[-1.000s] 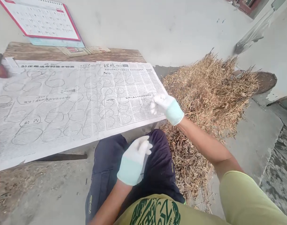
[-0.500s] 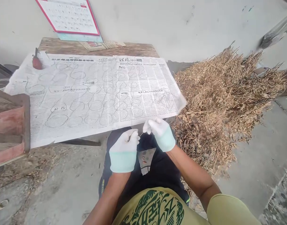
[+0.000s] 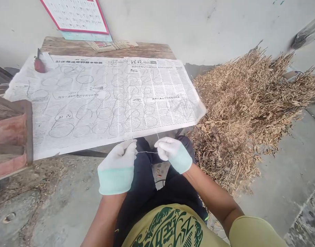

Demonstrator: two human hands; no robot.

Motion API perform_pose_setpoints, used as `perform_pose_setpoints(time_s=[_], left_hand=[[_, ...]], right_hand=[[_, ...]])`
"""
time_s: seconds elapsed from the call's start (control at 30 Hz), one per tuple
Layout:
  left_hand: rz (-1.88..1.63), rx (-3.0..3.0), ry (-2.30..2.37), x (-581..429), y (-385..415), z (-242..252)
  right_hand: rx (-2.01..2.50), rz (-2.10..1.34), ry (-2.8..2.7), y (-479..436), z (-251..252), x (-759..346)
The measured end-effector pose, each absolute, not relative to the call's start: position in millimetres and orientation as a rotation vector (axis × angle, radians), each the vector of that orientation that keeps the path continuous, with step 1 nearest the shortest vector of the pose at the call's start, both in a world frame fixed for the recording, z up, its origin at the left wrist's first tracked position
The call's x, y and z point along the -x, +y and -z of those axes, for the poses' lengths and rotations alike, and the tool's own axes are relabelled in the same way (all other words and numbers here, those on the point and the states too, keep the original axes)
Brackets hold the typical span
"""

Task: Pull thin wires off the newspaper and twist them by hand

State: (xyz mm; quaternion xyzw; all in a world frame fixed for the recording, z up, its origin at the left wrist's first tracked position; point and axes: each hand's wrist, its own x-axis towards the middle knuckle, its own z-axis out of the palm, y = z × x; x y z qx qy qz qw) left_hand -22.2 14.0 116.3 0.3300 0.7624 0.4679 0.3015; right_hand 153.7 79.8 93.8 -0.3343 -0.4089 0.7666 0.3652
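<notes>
My left hand point(image 3: 117, 166), in a white glove with a mint cuff, pinches one end of a thin wire point(image 3: 146, 152). My right hand point(image 3: 173, 154), gloved the same way, pinches the wire farther to the right. Between the hands it runs nearly straight, level over my lap, and both short ends stick up past the fingertips. Just beyond my hands lies newspaper point(image 3: 47, 145) spread over a table. Many thin grey loops point(image 3: 84, 79) cover its pages; whether they are drawn lines or bent wire I cannot tell.
A red-handled tool point(image 3: 39, 65) lies at the paper's far left corner. The wooden tabletop point(image 3: 152, 49) shows behind, below a wall calendar point(image 3: 77, 17). Dry stalks point(image 3: 239, 113) are heaped on the floor at right. A wooden stool-like piece point(image 3: 11, 137) stands at left.
My hands have moved apart, the left one going left and the right one slightly down. A longer stretch of wire now shows between them. The view has shifted slightly.
</notes>
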Motion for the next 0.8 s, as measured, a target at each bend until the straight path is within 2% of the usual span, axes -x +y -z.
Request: perform_pose_setpoints(time_s=[0.27,0.8], left_hand=[[-1.408,-0.498,1.409,2,12,-135],[-1.668,-0.516,1.539,-7,14,-139]], right_hand=[[0.778,-2.025,-0.938,76,-91,-140],[0.466,-2.33,-0.781,67,-83,-133]])
